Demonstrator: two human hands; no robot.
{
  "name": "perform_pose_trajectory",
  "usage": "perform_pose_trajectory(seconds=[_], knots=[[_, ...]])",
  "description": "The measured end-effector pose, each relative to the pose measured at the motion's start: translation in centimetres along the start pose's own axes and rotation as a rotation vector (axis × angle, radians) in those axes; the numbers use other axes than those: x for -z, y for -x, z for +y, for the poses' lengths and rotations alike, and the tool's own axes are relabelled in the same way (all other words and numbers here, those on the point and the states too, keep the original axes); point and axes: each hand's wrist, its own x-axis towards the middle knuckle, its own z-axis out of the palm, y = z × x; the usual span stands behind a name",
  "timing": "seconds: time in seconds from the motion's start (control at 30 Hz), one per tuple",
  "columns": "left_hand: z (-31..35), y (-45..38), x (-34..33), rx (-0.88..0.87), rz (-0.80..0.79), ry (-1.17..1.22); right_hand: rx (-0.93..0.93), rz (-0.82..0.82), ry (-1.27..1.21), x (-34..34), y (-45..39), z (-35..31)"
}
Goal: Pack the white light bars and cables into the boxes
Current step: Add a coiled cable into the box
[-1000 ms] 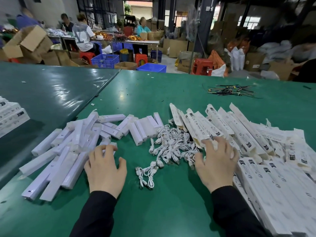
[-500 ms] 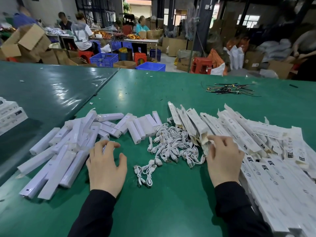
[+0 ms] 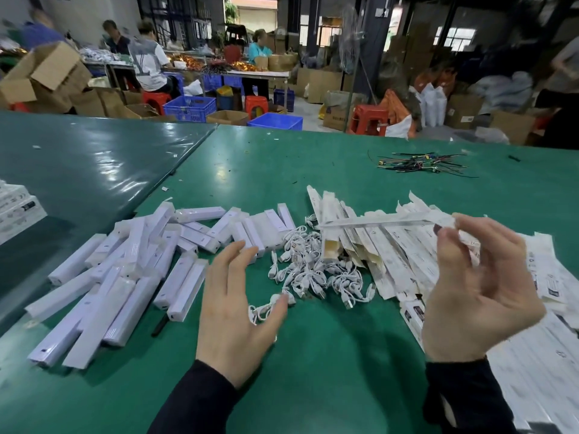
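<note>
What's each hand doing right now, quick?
Left hand: open, fingers spread over the table, holding nothing.
Right hand: pinching one end of a flat white box, lifted above the pile.

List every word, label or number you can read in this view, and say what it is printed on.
None reads clearly.
Flat boxes: dark print, too blurred.
Box in right hand: faint marks, unreadable.
Boxes at left edge: small symbols, illegible.
Cardboard carton on floor: dark print, too small.

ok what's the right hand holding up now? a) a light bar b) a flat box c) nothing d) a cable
b: the right hand pinches one end of a long flat box held level above the box pile, while the light bars and cables lie on the table.
</note>
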Motion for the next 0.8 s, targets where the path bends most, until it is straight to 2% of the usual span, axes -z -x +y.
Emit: perform_pose_trajectory(seconds=[0.07, 0.1, 0.17, 0.23, 0.33, 0.43, 0.5, 0.6, 0.7, 0.8], knots=[[0.8, 0.1, 0.2, -0.054, -0.09, 0.074, -0.073, -0.039, -0.103, 0.1, -0.4, -0.8], [1.3, 0.2, 0.4, -0.025, -0.158, 0.155, -0.15, -0.088, -0.159, 0.0, -0.5, -0.9], [1.9, 0.3, 0.6, 0.097, -0.297, 0.349, -0.328, -0.164, -0.21, -0.2, -0.3, -0.9], [2.1, 0.3, 0.6, 0.18, -0.388, 0.458, -0.473, -0.153, -0.246, -0.4, 0.1, -0.5], [2.6, 0.4, 0.2, 0.43, -0.613, 0.728, -0.574, -0.158, -0.271, -0.8, 0.7, 0.0], [3.2, 0.6, -0.2, 0.655, -0.843, 0.986, -0.681, -0.289, -0.225, -1.1, 2.1, 0.3], [3.6, 0.7, -0.2, 0.798, -0.873, 1.129, -0.782, -0.354, -0.199, -1.3, 3.1, 0.9], [3.7, 0.7, 0.1, 1.005, -0.897, 1.318, -1.122, -0.481, -0.367, -1.4, 3.5, 1.5], [3.5, 0.6, 0.8, 1.007, -0.991, 1.41, -1.417, -0.607, -0.637, -1.2, 3.2, 1.9], [3.2, 0.7, 1.1, 0.932, -1.068, 1.444, -1.493, -0.741, -0.682, -1.2, 3.7, 1.8]])
